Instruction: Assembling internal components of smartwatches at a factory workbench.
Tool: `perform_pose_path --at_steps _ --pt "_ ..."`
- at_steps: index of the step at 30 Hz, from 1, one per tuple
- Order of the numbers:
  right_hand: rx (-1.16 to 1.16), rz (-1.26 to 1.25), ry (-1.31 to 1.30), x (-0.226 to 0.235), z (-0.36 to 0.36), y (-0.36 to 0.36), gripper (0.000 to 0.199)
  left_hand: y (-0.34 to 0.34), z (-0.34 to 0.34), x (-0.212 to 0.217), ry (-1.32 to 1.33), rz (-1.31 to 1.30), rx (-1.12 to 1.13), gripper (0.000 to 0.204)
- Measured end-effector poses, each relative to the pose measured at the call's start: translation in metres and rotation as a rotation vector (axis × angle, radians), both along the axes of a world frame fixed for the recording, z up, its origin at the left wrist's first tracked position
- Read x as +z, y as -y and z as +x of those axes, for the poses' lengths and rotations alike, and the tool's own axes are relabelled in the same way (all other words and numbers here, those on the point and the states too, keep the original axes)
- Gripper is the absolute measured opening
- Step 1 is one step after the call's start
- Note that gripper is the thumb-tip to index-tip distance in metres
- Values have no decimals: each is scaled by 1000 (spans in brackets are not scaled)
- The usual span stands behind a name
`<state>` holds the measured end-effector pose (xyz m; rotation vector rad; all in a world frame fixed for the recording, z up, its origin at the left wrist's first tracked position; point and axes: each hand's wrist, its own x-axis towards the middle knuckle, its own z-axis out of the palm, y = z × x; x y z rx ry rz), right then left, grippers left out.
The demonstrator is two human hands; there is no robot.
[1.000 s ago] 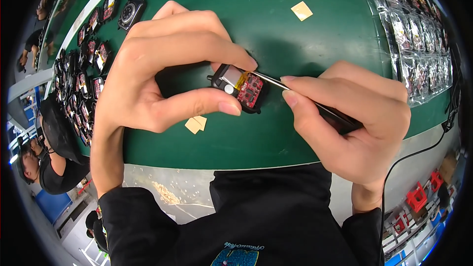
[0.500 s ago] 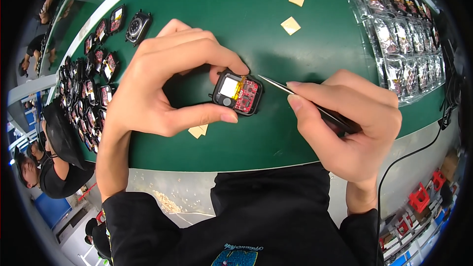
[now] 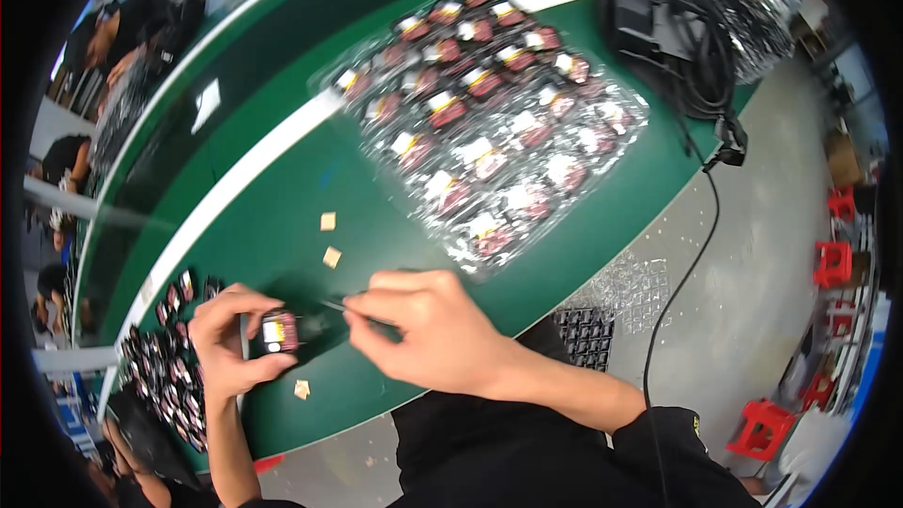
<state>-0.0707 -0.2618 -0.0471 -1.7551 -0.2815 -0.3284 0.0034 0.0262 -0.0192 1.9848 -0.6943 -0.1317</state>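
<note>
watch module (image 3: 279, 331) shifts into frame's lower left as view swings, left hand (image 3: 218, 353) fingers clamping it; right hand (image 3: 423, 327) fingers pinch pointed tool (image 3: 336, 306); jolt could drive tip into red board (image 3: 290, 330).

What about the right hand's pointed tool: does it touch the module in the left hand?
No, the pointed tool stops short of the module, with green tabletop showing between them.

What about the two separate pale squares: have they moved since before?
No, apparently: the two separate squares keep their place against the near, overlapping squares on the green table; the camera turned.
</note>
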Motion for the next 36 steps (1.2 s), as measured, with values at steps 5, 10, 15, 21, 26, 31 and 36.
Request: perform_pose_path --at_steps 5,10,15,21,26,31,36 --pt "51 -13 -29 -2 -1 -1 16 66 42 44 107 -40 -157 57" --pt "20 -57 60 -14 3 4 11 231 86 72 303 63 -471 51" --pt "40 -66 32 -9 3 -1 13 347 114 53 557 25 -685 48" --pt "38 -74 36 -10 4 0 13 371 114 33 650 304 -692 43" --pt "28 -86 128 -9 1 0 10 270 92 36 626 177 -477 37" --pt "51 -106 -21 4 -1 7 9 108 48 30 532 402 -70 43" --pt "60 -106 12 12 -2 5 12 -61 -36 38 500 654 529 72"
